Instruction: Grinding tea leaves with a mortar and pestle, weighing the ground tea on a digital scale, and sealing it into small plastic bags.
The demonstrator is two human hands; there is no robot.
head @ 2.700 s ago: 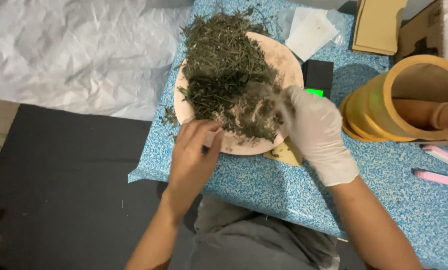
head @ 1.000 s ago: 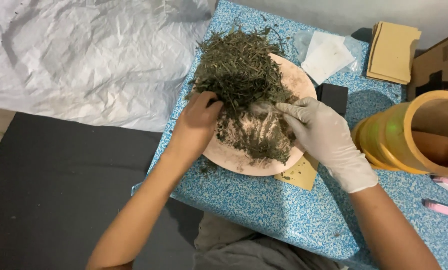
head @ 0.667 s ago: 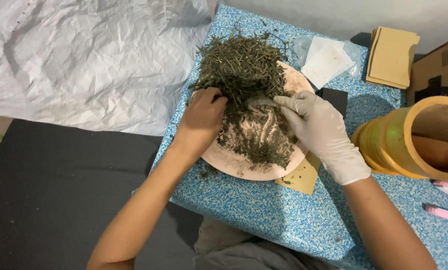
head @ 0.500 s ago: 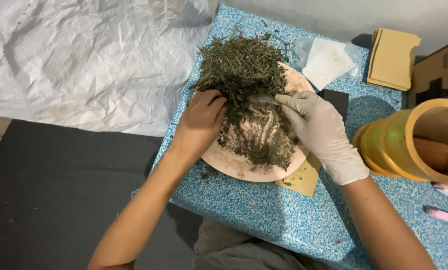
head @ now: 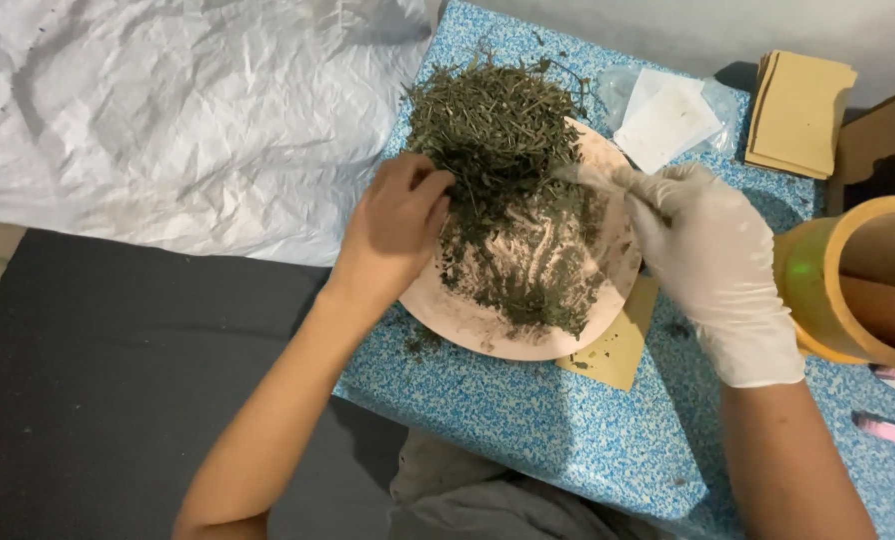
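counts: we are seeing one round plate (head: 468,320), one heap of dried herbs (head: 498,150), two pink pens (head: 893,430), one stack of tan envelopes (head: 803,110).
left hand (head: 398,225): we are seeing it bare, fingers curling into the herbs at the plate's left rim, pinching some.
right hand (head: 713,260): we are seeing it gloved, fingertips pinching a thin stem over the plate's right edge.
change: half a second ago we were seeing the same pose; the hands are staying put.
herbs: lying on the plate on the blue speckled counter (head: 528,440), between both hands.

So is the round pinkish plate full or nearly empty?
Heaped at the far side: dried green herbs cover the round pinkish plate, near rim bare.
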